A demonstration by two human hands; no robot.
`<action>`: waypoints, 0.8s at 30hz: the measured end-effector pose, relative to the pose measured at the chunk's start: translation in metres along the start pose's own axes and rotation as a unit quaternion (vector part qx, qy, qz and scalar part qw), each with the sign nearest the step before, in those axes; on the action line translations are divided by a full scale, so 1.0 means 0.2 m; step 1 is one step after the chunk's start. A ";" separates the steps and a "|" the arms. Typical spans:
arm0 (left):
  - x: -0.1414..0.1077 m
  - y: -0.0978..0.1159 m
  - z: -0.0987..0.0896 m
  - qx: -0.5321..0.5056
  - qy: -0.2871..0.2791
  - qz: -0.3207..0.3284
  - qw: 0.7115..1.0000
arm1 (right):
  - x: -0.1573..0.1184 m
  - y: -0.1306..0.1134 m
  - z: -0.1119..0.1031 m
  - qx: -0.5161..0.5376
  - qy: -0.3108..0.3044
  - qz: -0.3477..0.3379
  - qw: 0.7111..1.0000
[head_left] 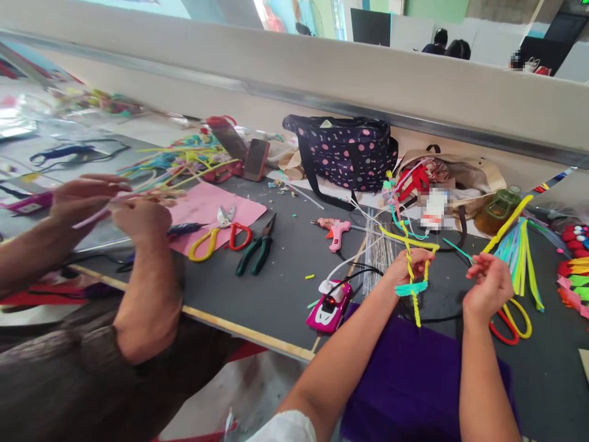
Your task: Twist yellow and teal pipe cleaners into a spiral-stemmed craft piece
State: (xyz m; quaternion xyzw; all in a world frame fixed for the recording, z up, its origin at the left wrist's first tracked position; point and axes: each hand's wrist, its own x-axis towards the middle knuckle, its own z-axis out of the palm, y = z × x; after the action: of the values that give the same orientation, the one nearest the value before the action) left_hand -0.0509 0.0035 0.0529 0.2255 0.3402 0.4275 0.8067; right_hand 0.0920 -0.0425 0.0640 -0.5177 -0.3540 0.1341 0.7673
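My left hand [414, 265] is closed on a bent yellow pipe cleaner frame [408, 252], whose twisted stem hangs below the fingers. A turquoise pipe cleaner band [411, 289] is wound across its lower part. To the right, my right hand [488, 287] pinches a thin turquoise pipe cleaner [457, 249] that points up and left, apart from the yellow frame. Red-and-yellow-handled scissors [521, 319] lie beside my right wrist. Behind that hand is a bundle of yellow, green and blue pipe cleaners [519, 255]. Purple cloth [405, 374] lies under my forearms.
A pink glue gun [339, 235] and a magenta car-shaped power strip [327, 313] with cables lie left of my arms. Pliers [257, 248] and another pair of scissors [207, 242] are farther left. A co-worker's hands [140, 215] work there. A patterned bag [345, 153] stands behind.
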 end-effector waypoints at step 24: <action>0.00 -0.03 0.01 0.011 -0.044 -0.019 0.999 | 0.22 0.27 -0.12 -0.509 -0.181 -0.071 0.839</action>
State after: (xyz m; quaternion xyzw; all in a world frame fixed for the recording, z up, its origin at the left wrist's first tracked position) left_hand -0.0470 -0.0003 0.0498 0.2466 0.3131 0.3981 0.8263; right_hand 0.1490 -0.0114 0.0282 -0.7751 -0.5405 -0.0288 0.3260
